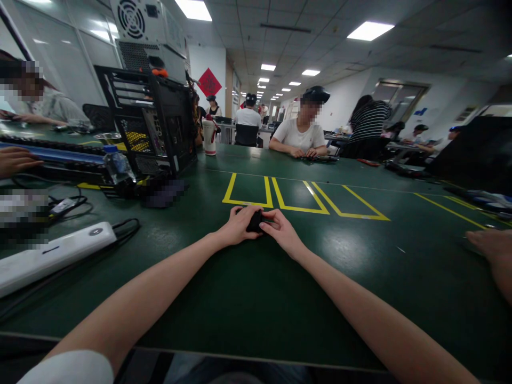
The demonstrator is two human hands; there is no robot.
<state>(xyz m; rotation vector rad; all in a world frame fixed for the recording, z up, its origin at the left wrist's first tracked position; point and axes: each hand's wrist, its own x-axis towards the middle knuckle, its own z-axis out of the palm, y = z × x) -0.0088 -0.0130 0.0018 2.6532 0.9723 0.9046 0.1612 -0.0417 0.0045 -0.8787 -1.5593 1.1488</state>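
A small black object point(255, 222) sits low over the green table, between my two hands; its exact kind is hard to make out. My left hand point(239, 226) is wrapped over its left side, with the fingers across the top and the thumb at the near edge. At its right side, the thumb and fingertips of my right hand point(281, 230) pinch the edge. Just beyond my hands lies yellow tape point(248, 203), marking several open-sided shapes on the table point(248, 298).
At left stand an open black computer case point(160, 122), a bottle with a blue cap point(119, 165) and a white power strip point(60, 256) with cables. A paper cup point(209, 137) stands farther back. A co-worker point(302, 130) sits opposite; other people's hands point(494, 253) reach in at both sides.
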